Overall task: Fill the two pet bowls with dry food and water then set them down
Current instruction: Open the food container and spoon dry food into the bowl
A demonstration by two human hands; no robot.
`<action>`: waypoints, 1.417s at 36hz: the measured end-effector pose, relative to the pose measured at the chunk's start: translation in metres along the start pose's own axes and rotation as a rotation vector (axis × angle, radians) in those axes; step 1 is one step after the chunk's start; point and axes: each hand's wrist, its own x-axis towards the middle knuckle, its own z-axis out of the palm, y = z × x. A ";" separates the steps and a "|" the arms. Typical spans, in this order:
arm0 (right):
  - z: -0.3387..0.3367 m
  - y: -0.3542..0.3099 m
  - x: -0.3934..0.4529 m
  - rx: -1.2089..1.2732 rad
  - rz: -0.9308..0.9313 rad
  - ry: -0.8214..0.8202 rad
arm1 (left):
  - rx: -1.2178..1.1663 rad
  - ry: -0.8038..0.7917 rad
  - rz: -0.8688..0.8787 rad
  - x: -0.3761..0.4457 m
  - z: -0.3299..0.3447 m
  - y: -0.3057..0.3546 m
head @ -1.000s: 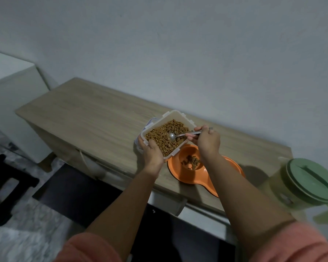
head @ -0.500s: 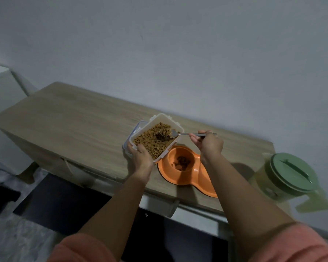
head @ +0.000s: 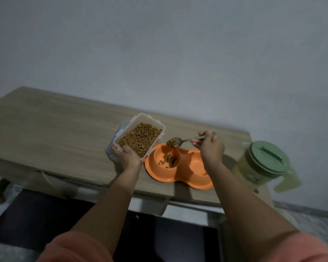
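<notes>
An orange double pet bowl (head: 192,173) lies on the wooden table (head: 55,125). Its left cup holds a small heap of brown kibble (head: 169,159); the right cup looks empty. My left hand (head: 128,156) grips the near end of a clear food container (head: 140,138) full of kibble, just left of the bowl. My right hand (head: 209,147) pinches a metal spoon (head: 178,142), tilted above the left cup with kibble spilling off it. A water jug (head: 263,165) with a green lid stands at the table's right end.
A grey wall runs close behind the table. The container's lid (head: 119,131) lies under or beside the container on its left. A dark mat (head: 45,218) covers the floor below the table's front edge.
The spoon has left the container with a load of kibble and moved right, over the bowl's left cup. The view has shifted to the right. My left hand still holds the container.
</notes>
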 end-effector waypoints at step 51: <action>0.074 -0.007 -0.031 0.169 0.257 -0.253 | -0.083 -0.211 0.085 -0.059 -0.037 0.043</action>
